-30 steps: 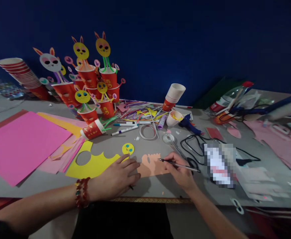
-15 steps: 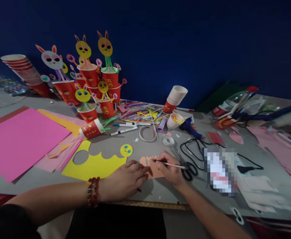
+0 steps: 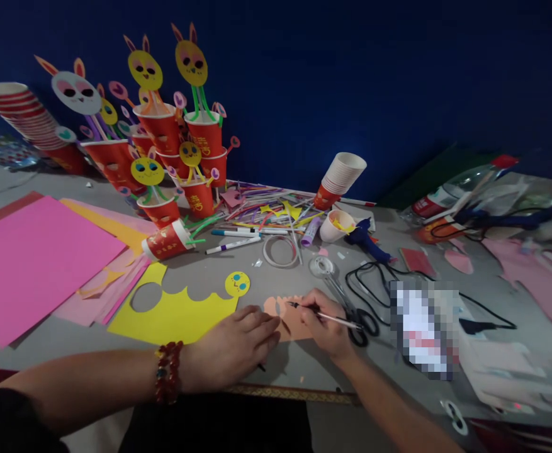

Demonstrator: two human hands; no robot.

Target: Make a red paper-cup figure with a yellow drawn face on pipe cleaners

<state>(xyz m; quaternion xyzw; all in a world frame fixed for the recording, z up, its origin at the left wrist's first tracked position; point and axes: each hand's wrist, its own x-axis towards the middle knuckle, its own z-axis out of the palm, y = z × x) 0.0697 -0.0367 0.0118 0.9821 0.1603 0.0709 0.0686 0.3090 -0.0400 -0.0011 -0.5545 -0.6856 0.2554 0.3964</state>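
My right hand (image 3: 326,319) grips a pen (image 3: 335,319), its dark tip at the upper part of a small orange paper piece (image 3: 297,327) with a scalloped top edge and cut-outs. The fingers of my left hand (image 3: 238,343) are stretched out, their tips on the left side of that orange paper. A small dark end (image 3: 262,367) pokes out beneath this hand; I cannot tell what it is. Left of it lies a yellow sheet (image 3: 176,318) with rounded cut-outs. On its corner rests a yellow disc (image 3: 237,284) with a drawn face.
Scissors (image 3: 363,327) and a tape roll (image 3: 321,267) lie beyond my right hand, near a black cable (image 3: 351,286). Decorated red cups (image 3: 200,198) stand back left, pink sheets (image 3: 44,264) in front. Markers (image 3: 233,245), a clear ring (image 3: 280,250) and a blue glue gun (image 3: 370,242) lie mid-table.
The camera view has shifted slightly, so the cups appear higher and further left. The pen tip has moved a little right over the orange paper. My left hand stays on the paper.
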